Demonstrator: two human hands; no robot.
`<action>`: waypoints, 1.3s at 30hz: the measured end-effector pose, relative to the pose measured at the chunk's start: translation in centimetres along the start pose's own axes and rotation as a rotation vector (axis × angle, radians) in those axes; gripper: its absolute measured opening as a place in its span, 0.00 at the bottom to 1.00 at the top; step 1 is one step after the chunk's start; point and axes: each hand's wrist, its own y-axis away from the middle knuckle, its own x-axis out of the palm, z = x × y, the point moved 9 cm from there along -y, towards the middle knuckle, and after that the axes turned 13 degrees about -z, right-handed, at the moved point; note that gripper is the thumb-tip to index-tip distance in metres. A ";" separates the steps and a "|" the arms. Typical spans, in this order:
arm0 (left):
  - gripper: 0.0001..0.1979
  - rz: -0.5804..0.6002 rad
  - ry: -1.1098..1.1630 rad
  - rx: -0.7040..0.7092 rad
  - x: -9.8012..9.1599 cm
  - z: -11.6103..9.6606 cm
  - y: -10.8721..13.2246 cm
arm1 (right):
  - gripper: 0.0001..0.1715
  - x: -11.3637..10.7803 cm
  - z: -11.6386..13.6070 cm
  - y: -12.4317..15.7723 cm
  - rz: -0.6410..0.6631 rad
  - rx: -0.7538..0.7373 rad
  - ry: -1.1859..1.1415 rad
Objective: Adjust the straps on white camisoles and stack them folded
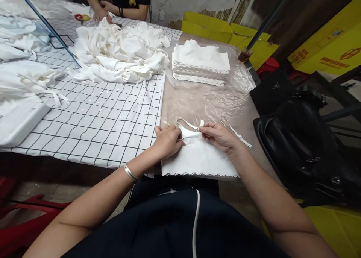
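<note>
A white garment [199,158] with a scalloped hem lies flat at the table's near edge on clear plastic sheeting [208,100]. My left hand [167,139] is closed, pinching the garment's top edge. My right hand [218,135] is closed too, holding the top edge where a thin white strap [187,123] loops out. A second strap [235,132] trails to the right of my right hand.
A folded stack of white garments [200,64] sits further back. A loose heap of white garments [121,53] covers the checked tablecloth [104,126]. Another person's hands [102,10] work at the far end near scissors [82,17]. Black bags [304,152] stand right, yellow boxes [329,43] behind.
</note>
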 end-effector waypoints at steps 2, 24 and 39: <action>0.06 -0.024 0.013 0.027 -0.2 -0.3 0.0 | 0.14 0.1 0.5 -0.2 -0.041 -0.107 0.063; 0.06 -0.042 0.116 -0.021 0.0 -0.2 0.6 | 0.15 3.3 -0.3 0.2 0.048 -0.186 0.183; 0.11 -0.068 0.310 -0.117 0.3 0.5 0.4 | 0.10 5.3 -0.2 0.9 0.189 -0.502 0.415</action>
